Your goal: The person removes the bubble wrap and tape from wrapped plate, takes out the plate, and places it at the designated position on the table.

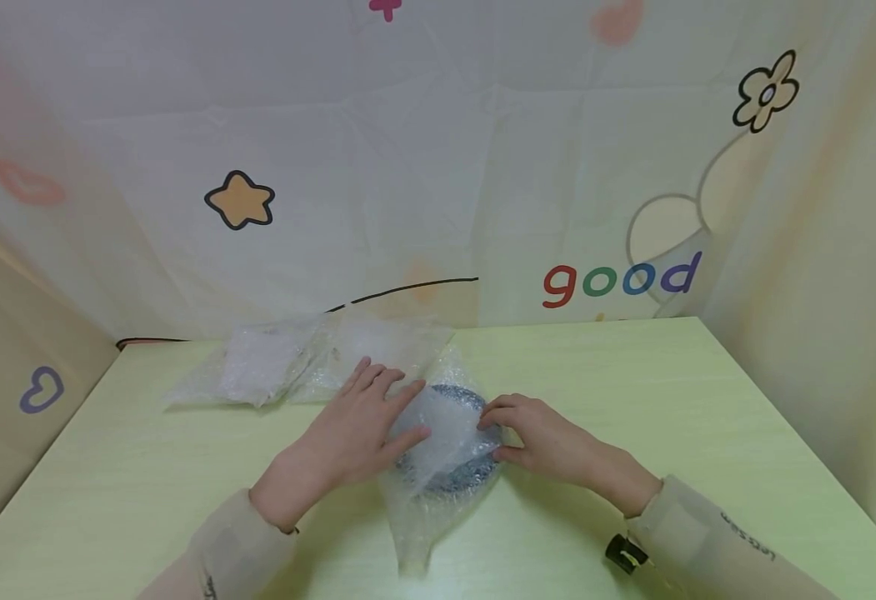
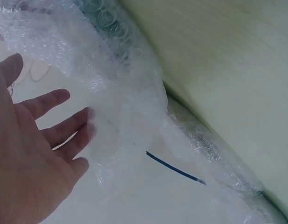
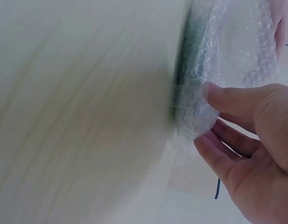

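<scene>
Backdrop (image 1: 407,167) reads "good"; bubble-wrapped bundle (image 1: 443,429) lies lengthwise front-to-back, tail (image 1: 412,548) nearest; left hand (image 1: 351,435) touches it, fingers spread; right hand (image 1: 546,439) pinches its edge

Pale green table (image 1: 655,392), printed curtain (image 1: 407,167), orange star (image 1: 239,201), flower (image 1: 766,93), multicoloured word "good" (image 1: 625,280)

We've got the right hand (image 3: 263,172) pinching the rounded end of the bubble-wrapped bundle (image 3: 207,51), thumb (image 3: 235,99) one side, fingertips (image 3: 203,145) the other! Dark green shows through, we see pale wood-grained tabletop (image 3: 83,116) beside it, a short dark line (image 3: 217,189) behind the hand.
</scene>
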`<state>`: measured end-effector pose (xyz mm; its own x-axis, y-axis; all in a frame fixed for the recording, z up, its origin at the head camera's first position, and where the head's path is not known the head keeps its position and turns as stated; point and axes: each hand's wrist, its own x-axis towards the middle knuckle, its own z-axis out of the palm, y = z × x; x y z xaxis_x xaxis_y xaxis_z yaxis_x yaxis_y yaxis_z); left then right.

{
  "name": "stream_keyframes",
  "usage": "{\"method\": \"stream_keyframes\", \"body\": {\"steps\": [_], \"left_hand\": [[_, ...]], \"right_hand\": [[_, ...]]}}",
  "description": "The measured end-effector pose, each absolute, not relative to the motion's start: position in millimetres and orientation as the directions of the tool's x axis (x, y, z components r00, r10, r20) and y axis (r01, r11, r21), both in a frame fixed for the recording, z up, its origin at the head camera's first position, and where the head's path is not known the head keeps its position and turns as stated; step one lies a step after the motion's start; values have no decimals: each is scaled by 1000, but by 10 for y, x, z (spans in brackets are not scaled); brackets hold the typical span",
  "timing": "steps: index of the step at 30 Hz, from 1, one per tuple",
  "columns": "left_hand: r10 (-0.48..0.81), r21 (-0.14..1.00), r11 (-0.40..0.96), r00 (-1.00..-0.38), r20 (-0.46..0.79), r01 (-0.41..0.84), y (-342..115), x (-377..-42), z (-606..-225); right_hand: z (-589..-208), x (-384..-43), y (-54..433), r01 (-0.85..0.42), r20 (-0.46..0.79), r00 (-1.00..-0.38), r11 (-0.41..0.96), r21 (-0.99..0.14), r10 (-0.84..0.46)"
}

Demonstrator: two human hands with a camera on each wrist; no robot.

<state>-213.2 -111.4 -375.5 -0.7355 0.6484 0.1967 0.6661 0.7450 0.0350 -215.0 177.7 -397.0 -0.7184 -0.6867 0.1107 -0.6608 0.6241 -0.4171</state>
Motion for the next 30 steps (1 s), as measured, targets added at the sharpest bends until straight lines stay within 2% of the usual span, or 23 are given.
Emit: {"method": "stream_keyframes", "body": {"steps": [5,14,24,30], "left_hand": [[634,50,756,-749,191,652,-1142,-2138,-3731],[605,161,752,-767,213,639,-1225,-2123,-3679],[581,247,764,-802,138,596,-1314,-2110,-3614],[570,259,777,-816,99,574,-1403,-2080,-3572]], "right_hand": [[-3964,-2154,1774,-673,119,-710,620,-404,-694],[-3961,-2169,1782,-682,121,-704,620,-388,-700],[-3947,-2175,1790,-678,117,-706,619,-396,-699],[-3943,-2199,1796,-666,102,-716,633,-394,-690]]}}
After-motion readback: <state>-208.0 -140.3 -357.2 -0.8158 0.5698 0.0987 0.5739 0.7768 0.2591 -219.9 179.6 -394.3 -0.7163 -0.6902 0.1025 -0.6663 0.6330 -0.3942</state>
